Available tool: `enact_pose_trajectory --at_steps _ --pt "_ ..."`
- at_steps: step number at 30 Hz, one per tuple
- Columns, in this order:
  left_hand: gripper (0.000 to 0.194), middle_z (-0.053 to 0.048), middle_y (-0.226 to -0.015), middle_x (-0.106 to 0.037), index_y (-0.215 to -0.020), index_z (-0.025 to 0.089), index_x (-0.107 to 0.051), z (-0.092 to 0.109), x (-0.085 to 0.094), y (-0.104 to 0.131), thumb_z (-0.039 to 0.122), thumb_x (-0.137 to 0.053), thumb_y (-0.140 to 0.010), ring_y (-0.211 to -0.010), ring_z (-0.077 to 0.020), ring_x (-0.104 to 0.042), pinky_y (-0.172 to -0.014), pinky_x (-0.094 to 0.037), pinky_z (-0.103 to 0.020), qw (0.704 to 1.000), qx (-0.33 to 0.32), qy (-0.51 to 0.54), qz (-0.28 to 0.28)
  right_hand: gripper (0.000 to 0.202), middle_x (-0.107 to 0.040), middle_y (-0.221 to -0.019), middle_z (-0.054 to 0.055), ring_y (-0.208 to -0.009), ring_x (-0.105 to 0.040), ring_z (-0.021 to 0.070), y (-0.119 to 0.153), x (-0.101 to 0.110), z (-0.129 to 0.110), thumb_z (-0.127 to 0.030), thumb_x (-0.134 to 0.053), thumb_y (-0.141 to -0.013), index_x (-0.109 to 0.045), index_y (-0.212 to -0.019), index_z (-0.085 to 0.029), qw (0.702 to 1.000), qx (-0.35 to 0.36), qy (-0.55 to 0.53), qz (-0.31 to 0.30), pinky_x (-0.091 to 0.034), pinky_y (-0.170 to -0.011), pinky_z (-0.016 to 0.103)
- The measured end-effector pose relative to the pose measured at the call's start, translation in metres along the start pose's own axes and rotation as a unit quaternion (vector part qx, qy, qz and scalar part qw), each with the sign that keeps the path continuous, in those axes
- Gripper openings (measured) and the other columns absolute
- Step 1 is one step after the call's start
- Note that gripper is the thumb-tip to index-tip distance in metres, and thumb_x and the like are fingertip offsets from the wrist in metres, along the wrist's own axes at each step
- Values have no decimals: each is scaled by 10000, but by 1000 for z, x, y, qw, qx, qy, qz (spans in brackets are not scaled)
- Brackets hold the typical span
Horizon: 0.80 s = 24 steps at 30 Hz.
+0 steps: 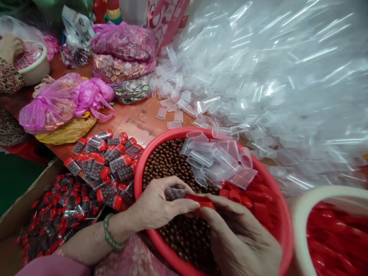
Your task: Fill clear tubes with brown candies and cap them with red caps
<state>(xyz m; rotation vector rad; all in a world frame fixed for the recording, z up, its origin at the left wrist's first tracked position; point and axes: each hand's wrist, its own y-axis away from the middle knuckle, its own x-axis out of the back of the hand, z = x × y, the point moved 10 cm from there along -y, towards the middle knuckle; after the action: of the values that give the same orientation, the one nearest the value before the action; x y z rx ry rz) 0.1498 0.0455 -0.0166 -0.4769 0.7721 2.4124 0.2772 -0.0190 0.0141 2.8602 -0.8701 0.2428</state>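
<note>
Over the red basin (140, 165), my left hand (155, 205) is closed around a clear plastic tube (174, 193) with dark balls showing inside. My right hand (241, 234) pinches a red cap (202, 200) at the tube's end. Whether the cap is fully seated I cannot tell. Shiny brown balls (163, 161) fill the basin's left side, beneath my hands. A heap of empty clear tubes (212, 157) rests on top of them at the back. Loose red caps (261, 195) lie in the basin's right part, partly hidden by my right hand.
Capped tubes (97, 161) lie left of the basin, above a cardboard box (31, 199) with more. A great pile of clear tubes (258, 76) covers the right. A white tub (299, 222) holds red pieces. Pink bags (123, 42) stand behind; another person's hand (11, 48) is far left.
</note>
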Motion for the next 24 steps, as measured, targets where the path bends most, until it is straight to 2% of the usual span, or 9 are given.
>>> enact_pose_trajectory --at_steps 4,7,10,13,15,17,19,21,24 --pt "403 37 -683 -609 -791 142 -615 6 1 1 388 -877 -609 -617 -75 -539 -633 -424 -210 1000 -12 15 5 331 -771 -965 65 -869 -731 229 9 -1 -1 -311 -830 -692 -760 -1005 -232 998 54 24 18 -605 -830 386" --pt "412 42 -688 -591 -800 147 -600 5 -2 1 392 -878 -619 -621 -76 -541 -643 -449 -215 999 -16 32 -15 301 -760 -995 75 -921 -714 240 8 -2 4 -320 -796 -742 -753 -1025 -225 998 55 27 3 -571 -894 426" --pt "508 12 -767 -615 -859 152 -600 0 -5 -2 542 -838 -637 -682 -109 -606 -689 -513 -256 993 -9 100 -56 281 -747 -965 58 -859 -706 212 1 -2 5 -373 -761 -781 -740 -1024 -235 1000 21 -2 -7 -579 -819 376" --pt "682 -69 -903 -677 -948 148 -631 -5 -12 -4 770 -666 -671 -776 -189 -691 -684 -550 -297 975 19 187 -120 323 -730 -929 36 -801 -684 173 -7 8 -3 -438 -744 -789 -722 -1044 -241 999 6 -10 36 -564 -740 306" --pt "778 -117 -961 -699 -952 128 -661 -6 -14 -5 851 -541 -693 -795 -216 -706 -669 -555 -304 967 31 207 -148 354 -719 -920 35 -782 -667 162 -12 13 -11 -456 -739 -790 -715 -1064 -234 999 15 10 50 -551 -709 283" --pt "815 -142 -977 -712 -936 110 -682 -7 -14 -5 867 -459 -731 -795 -218 -706 -678 -555 -307 965 35 209 -156 377 -714 -936 40 -760 -655 159 -19 11 -16 -464 -719 -808 -702 -1108 -236 999 13 40 23 -544 -668 270" --pt "798 -147 -969 -720 -937 103 -692 -7 -14 -5 844 -450 -762 -799 -216 -707 -694 -554 -307 964 38 212 -158 389 -714 -933 35 -737 -652 154 -27 4 -17 -467 -699 -825 -685 -1147 -249 998 0 64 -30 -544 -644 259" --pt "728 -145 -983 -720 -956 105 -697 -7 -15 -4 789 -536 -766 -814 -220 -711 -708 -556 -306 961 43 218 -166 394 -712 -890 20 -707 -654 148 -34 -4 -22 -458 -693 -828 -671 -1167 -258 994 5 72 -78 -549 -631 248" --pt "592 -134 -1013 -708 -985 112 -700 -4 -16 -1 647 -711 -733 -846 -232 -721 -727 -563 -304 953 39 235 -186 372 -720 -866 12 -705 -672 149 -43 -15 -40 -412 -719 -804 -664 -1138 -258 990 55 58 -119 -561 -618 230"
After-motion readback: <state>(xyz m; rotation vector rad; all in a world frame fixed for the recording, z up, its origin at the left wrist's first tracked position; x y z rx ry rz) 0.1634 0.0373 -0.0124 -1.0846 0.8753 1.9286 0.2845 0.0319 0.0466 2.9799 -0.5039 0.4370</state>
